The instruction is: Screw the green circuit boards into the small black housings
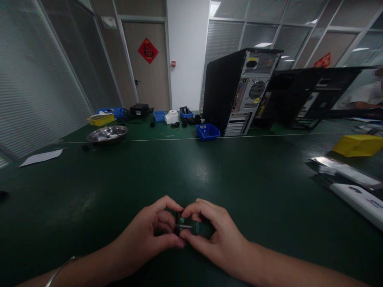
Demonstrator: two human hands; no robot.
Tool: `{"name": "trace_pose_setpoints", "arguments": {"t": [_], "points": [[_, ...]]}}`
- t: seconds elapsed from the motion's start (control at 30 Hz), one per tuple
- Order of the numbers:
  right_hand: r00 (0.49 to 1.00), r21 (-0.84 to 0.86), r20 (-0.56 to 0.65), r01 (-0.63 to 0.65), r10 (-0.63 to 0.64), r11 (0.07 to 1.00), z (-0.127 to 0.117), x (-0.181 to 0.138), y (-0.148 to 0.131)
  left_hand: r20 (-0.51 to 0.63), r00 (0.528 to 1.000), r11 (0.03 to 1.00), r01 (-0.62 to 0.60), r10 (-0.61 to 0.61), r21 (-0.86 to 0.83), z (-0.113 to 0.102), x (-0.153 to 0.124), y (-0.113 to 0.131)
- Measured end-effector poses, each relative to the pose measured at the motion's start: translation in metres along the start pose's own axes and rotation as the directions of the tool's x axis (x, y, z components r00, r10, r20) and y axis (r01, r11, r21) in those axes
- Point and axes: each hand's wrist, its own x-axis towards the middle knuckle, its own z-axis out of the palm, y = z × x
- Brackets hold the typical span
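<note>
Close together at the front of the table, both hands are closed around small things. In my right hand (pixel 220 229) is a short screwdriver (pixel 205 229) with a dark handle; its thin metal shaft points left. My left hand (pixel 157 227) pinches a small dark part (pixel 178 223) between thumb and fingertips, with a bit of green on it. The shaft's tip reaches this part, but whether it sits in a screw I cannot tell. My right thumb and forefinger also come up against the part. Fingers hide much of both things.
On the green table (pixel 125 179) stand a metal bowl (pixel 107 134), a blue bin (pixel 208 132) and a black computer tower (pixel 227 87). A yellow bin (pixel 359 145) and a white casing (pixel 359 201) lie at the right. Part of another person (pixel 363 97) shows at the far right.
</note>
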Motion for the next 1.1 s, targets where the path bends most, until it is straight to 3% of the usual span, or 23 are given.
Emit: {"name": "trace_pose_setpoints", "arguments": {"t": [0.23, 0.53, 0.77, 0.97, 1.1], "points": [[0.999, -0.03, 0.04, 0.038, -0.037, 0.999, -0.004, 0.002, 0.001, -0.033, 0.999, 0.999, -0.03, 0.031, 0.012, 0.004, -0.004, 0.0], [0.984, -0.098, 0.098, 0.159, -0.15, 0.982, -0.002, 0.0, 0.002, 0.033, 0.993, 0.991, -0.111, 0.114, -0.07, 0.004, -0.009, 0.003], [0.993, -0.081, 0.008, 0.116, -0.116, 0.99, -0.005, -0.003, 0.011, -0.152, 0.981, 0.987, -0.135, 0.121, -0.085, -0.009, -0.001, 0.002], [0.996, -0.125, 0.023, 0.087, -0.085, 0.988, -0.006, 0.0, 0.014, -0.218, 0.957, 0.979, -0.17, 0.191, 0.109, -0.02, 0.002, -0.006], [0.993, -0.113, 0.059, 0.104, -0.098, 0.988, -0.006, 0.002, 0.013, -0.234, 0.946, 0.972, -0.197, 0.222, 0.126, -0.02, 0.002, -0.004]]}}
